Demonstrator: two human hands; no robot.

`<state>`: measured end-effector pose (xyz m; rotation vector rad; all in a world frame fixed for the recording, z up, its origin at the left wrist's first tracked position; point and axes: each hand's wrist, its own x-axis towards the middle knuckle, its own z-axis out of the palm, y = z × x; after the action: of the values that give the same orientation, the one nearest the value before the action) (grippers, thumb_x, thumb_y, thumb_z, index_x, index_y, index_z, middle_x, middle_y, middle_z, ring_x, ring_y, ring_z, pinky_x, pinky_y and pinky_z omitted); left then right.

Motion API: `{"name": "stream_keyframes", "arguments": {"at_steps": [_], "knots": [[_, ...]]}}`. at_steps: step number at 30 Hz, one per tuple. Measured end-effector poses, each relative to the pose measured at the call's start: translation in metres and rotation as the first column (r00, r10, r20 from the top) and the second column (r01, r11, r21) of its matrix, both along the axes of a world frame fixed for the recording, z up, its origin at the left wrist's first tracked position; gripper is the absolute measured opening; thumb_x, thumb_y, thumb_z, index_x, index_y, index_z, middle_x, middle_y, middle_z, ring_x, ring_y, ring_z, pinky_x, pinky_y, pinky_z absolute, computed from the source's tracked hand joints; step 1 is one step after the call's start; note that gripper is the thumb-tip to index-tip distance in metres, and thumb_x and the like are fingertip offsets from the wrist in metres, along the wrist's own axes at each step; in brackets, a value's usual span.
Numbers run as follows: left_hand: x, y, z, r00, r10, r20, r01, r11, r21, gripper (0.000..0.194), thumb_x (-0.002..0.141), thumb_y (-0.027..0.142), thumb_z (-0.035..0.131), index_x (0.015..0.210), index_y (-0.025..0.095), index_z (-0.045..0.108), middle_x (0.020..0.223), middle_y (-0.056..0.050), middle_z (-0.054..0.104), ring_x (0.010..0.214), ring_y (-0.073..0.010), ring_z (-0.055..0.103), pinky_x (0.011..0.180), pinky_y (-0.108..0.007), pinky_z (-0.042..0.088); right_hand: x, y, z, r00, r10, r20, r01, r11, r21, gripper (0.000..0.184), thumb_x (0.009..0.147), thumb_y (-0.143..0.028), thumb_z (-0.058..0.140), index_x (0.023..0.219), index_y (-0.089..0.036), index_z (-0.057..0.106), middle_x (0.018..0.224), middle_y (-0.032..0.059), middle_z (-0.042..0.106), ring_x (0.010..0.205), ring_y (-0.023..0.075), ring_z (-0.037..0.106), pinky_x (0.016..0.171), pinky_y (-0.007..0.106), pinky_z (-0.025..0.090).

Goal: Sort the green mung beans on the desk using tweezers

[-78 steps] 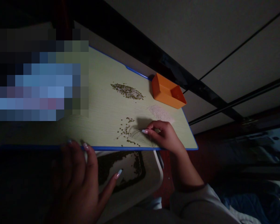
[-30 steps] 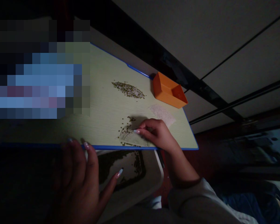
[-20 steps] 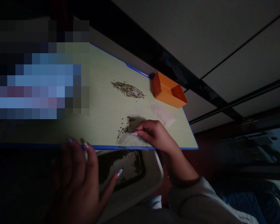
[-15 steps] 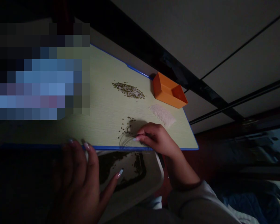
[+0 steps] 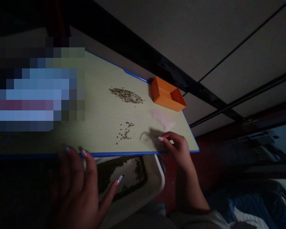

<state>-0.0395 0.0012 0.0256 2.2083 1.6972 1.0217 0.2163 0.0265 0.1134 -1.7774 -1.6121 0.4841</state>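
My right hand (image 5: 177, 149) pinches a clear, round-rimmed container (image 5: 147, 143) near the front edge of the pale tabletop (image 5: 95, 127); its exact shape is faint. Left of it lie scattered small greenish-brown beans (image 5: 126, 130). Beyond my right hand is a heap of white grains, like rice (image 5: 161, 117). Farther back sits a mixed pile of beans and white grains (image 5: 126, 96). My left hand (image 5: 81, 187), empty with fingers spread, hovers at the tabletop's front edge, partly over a pale tub (image 5: 160, 181) holding dark green bits.
An orange open box (image 5: 169, 100) stands at the back right of the tabletop, near a dark beam and light wall panels (image 5: 228, 41). A blue rim (image 5: 133, 154) edges the tabletop. Pixelation covers the left side. Blue and white cloth (image 5: 248, 203) lies at lower right.
My right hand has moved right with the clear container, away from the scattered beans, which now show more fully. My left hand stays spread. The view has shifted slightly.
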Motion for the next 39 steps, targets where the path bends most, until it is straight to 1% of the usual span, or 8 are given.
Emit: {"name": "stream_keyframes", "arguments": {"at_steps": [5,12,17,24,27,29,32,39], "knots": [[0.0,0.001,0.001,1.0,0.005,-0.013,-0.004,1.0,0.01,0.088,0.076,0.048,0.047,0.145,0.02,0.0,0.159,-0.008,-0.008,0.147,-0.0412,0.004,0.113,-0.073,0.02,-0.024,0.005,-0.004,0.993,0.108,-0.036,-0.11,0.993,-0.043,0.024,0.084,-0.037,0.063,0.073,-0.016,0.066,0.065,0.0016,0.064,0.06,0.0117,0.053,0.056,0.021,0.04],[-0.001,0.001,-0.002,1.0,0.004,-0.021,-0.004,1.0,0.013,0.088,0.076,0.05,0.045,0.145,0.018,0.001,0.159,-0.007,-0.009,0.146,-0.0423,0.003,0.114,-0.072,0.018,-0.044,0.018,-0.009,0.987,0.151,-0.053,-0.155,0.986,-0.07,0.027,0.086,-0.039,0.06,0.074,-0.015,0.064,0.06,-0.0011,0.057,0.052,0.0084,0.045,0.051,0.021,0.035],[-0.001,0.002,-0.001,1.0,-0.007,-0.031,0.008,1.0,0.015,0.089,0.076,0.05,0.046,0.145,0.019,0.0,0.159,-0.006,-0.011,0.146,-0.0434,0.004,0.113,-0.074,0.019,-0.042,0.021,-0.01,0.99,0.139,-0.01,-0.139,0.989,-0.059,0.027,0.086,-0.039,0.06,0.074,-0.015,0.063,0.06,-0.0008,0.057,0.053,0.0081,0.044,0.051,0.021,0.033],[0.0,0.001,0.0,1.0,0.003,-0.01,-0.003,1.0,0.02,0.087,0.076,0.05,0.046,0.145,0.019,0.001,0.159,-0.006,-0.008,0.145,-0.0443,0.006,0.111,-0.075,0.021,-0.032,0.019,-0.014,0.998,0.05,0.049,-0.047,0.998,-0.051,0.026,0.085,-0.038,0.06,0.075,-0.015,0.065,0.059,-0.0003,0.057,0.052,0.009,0.045,0.05,0.022,0.032],[-0.001,0.0,0.001,1.0,0.005,0.01,-0.005,1.0,0.012,0.087,0.076,0.05,0.045,0.145,0.021,0.0,0.159,-0.005,-0.009,0.146,-0.0434,0.006,0.11,-0.076,0.022,-0.028,0.018,-0.016,0.998,0.008,0.068,-0.007,1.0,-0.024,0.027,0.085,-0.039,0.06,0.074,-0.015,0.064,0.059,-0.0001,0.057,0.052,0.0096,0.046,0.05,0.022,0.032],[-0.001,0.001,0.001,1.0,0.01,0.026,-0.01,1.0,0.002,0.086,0.077,0.049,0.045,0.145,0.024,-0.002,0.159,-0.002,-0.01,0.147,-0.0413,0.004,0.111,-0.075,0.021,-0.025,0.019,-0.017,0.997,-0.01,0.075,0.01,1.0,-0.011,0.028,0.085,-0.039,0.059,0.072,-0.015,0.063,0.058,-0.0005,0.056,0.052,0.0098,0.046,0.05,0.022,0.032],[-0.001,0.002,0.002,1.0,-0.001,0.019,0.002,1.0,-0.013,0.087,0.076,0.049,0.045,0.145,0.025,-0.003,0.158,0.0,-0.012,0.147,-0.0394,0.002,0.113,-0.074,0.018,-0.023,0.02,-0.016,0.997,-0.014,0.073,0.014,1.0,-0.008,0.027,0.085,-0.039,0.059,0.073,-0.015,0.063,0.058,-0.0009,0.055,0.052,0.0098,0.046,0.05,0.022,0.032],[-0.002,0.001,0.0,1.0,0.0,-0.006,0.0,1.0,0.003,0.088,0.076,0.049,0.045,0.145,0.02,-0.001,0.159,-0.005,-0.01,0.147,-0.0412,0.003,0.114,-0.073,0.018,-0.027,0.029,-0.013,0.994,0.052,0.094,-0.051,0.999,-0.01,0.026,0.086,-0.038,0.06,0.073,-0.015,0.064,0.059,-0.0005,0.057,0.053,0.0096,0.046,0.052,0.022,0.032]]}}
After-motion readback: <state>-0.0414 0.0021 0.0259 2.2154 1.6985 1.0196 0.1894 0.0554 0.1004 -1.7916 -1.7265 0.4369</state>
